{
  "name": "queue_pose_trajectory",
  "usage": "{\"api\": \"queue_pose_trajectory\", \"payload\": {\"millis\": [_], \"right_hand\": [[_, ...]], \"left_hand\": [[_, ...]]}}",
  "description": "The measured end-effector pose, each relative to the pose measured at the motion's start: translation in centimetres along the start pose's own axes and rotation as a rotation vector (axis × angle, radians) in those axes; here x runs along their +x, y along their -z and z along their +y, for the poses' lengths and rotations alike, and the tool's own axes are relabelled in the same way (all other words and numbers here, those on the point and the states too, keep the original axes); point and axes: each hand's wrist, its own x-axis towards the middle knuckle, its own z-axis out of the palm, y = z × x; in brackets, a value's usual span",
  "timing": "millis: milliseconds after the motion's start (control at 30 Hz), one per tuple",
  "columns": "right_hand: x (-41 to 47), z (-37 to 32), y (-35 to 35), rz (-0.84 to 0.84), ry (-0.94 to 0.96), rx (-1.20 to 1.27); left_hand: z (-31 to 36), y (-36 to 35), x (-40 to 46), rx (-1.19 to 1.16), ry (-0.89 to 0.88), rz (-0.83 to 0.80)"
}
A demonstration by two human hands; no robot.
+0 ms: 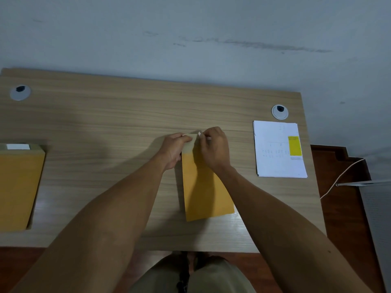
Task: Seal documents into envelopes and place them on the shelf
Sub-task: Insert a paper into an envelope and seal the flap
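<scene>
A yellow-brown envelope (206,191) lies lengthwise on the wooden desk (118,115), its pale flap at the far end. My left hand (174,148) pinches the left side of the flap. My right hand (214,146) pinches a small white strip at the flap's top edge. A stack of white documents (275,153) with a yellow patch lies to the right. A pile of more envelopes (18,187) sits at the desk's left edge, with white paper showing at its top.
Two round cable grommets (279,112) sit in the desk, the other one at the far left (20,92). A grey wall rises behind the desk. On the right, a white cable (342,174) runs over the dark wooden floor.
</scene>
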Motion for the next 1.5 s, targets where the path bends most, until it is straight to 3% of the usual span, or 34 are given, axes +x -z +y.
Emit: {"api": "queue_pose_trajectory", "payload": {"millis": [233,400,567,733,833,933,1000,1067,1267,1500], "right_hand": [[0.9,3.3,3.7,0.142,-0.458,0.240],[0.4,7.7,5.4,0.128,-0.741,0.302],[0.2,8.7,5.9,0.128,-0.863,0.313],[0.3,7.0,5.8,0.197,-0.890,0.144],[0.3,5.2,5.5,0.139,-0.644,0.043],[1.0,3.7,4.2,-0.188,-0.271,0.067],[1.8,3.1,3.4,-0.441,-0.046,-0.086],[2.2,2.2,2.7,-0.586,0.102,-0.275],[1.9,2.5,1.0,-0.566,0.257,-0.495],[-0.2,2.9,1.4,-0.543,0.443,-0.529]], "left_hand": [[-0.5,2.3,0.3,0.065,0.009,0.062],[-1.1,3.6,0.4,0.073,0.011,0.108],[-1.4,4.1,0.2,0.112,0.017,0.140],[-1.4,3.7,-0.2,0.180,-0.065,0.130],[-1.7,3.8,0.0,0.313,-0.144,0.100],[-2.4,4.1,0.9,0.534,-0.189,0.099],[-2.8,4.3,1.3,0.667,-0.225,0.104],[-3.3,4.3,1.6,0.809,-0.275,0.119],[-2.8,4.0,1.0,1.175,-0.447,0.144],[-4.1,4.8,0.3,1.352,-0.697,0.077]]}}
